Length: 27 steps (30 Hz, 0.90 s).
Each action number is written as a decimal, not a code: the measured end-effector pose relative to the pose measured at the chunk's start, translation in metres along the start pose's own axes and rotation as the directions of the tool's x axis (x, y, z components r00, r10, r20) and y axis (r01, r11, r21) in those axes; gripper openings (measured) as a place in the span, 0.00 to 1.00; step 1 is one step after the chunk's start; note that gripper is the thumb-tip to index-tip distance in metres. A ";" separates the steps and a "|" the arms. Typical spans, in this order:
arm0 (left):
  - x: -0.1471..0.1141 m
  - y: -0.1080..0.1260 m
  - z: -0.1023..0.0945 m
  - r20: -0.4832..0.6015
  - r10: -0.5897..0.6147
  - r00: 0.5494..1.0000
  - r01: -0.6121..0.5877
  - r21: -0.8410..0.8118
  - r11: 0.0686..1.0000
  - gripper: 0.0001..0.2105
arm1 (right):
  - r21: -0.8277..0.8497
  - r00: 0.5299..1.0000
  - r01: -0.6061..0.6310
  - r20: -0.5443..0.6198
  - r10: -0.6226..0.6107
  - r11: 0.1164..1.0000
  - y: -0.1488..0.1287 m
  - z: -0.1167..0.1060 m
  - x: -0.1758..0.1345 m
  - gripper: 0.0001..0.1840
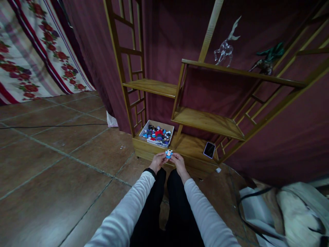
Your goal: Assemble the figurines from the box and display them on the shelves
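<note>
Both the left hand (pixel 157 162) and the right hand (pixel 179 163) gripped a small blue-and-white figurine (pixel 169 154), pinching it from its left and right sides. It was on the near side of the wooden shelf unit (pixel 205 121), where a box (pixel 166 128) of colourful small pieces (pixel 158 134) stood slightly farther left. A dark-screened device (pixel 209 150) lay to the right.

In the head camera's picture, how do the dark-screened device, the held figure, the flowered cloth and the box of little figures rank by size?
Largest to smallest, as they look here:
1. Flowered cloth
2. Box of little figures
3. Dark-screened device
4. Held figure

Their real sizes can't be judged from this.
</note>
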State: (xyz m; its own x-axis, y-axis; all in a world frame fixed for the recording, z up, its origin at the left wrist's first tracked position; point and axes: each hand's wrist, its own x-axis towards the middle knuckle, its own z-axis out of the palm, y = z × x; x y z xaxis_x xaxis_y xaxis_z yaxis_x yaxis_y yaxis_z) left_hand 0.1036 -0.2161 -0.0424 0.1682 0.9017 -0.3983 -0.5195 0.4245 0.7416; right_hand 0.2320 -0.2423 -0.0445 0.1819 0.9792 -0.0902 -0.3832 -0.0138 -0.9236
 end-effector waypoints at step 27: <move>0.000 0.000 0.002 0.084 -0.085 0.993 0.084 0.016 0.996 0.05 | 0.109 0.991 -0.091 -0.085 0.101 0.990 0.006 -0.006 0.007 0.13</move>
State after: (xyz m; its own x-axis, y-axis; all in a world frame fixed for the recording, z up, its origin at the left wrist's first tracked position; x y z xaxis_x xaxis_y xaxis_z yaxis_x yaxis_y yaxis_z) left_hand 0.1049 -0.2157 -0.0411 0.2814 0.8661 -0.4130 -0.4901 0.4998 0.7142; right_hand 0.2368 -0.2368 -0.0527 0.2182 0.9521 -0.2141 -0.4943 -0.0813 -0.8655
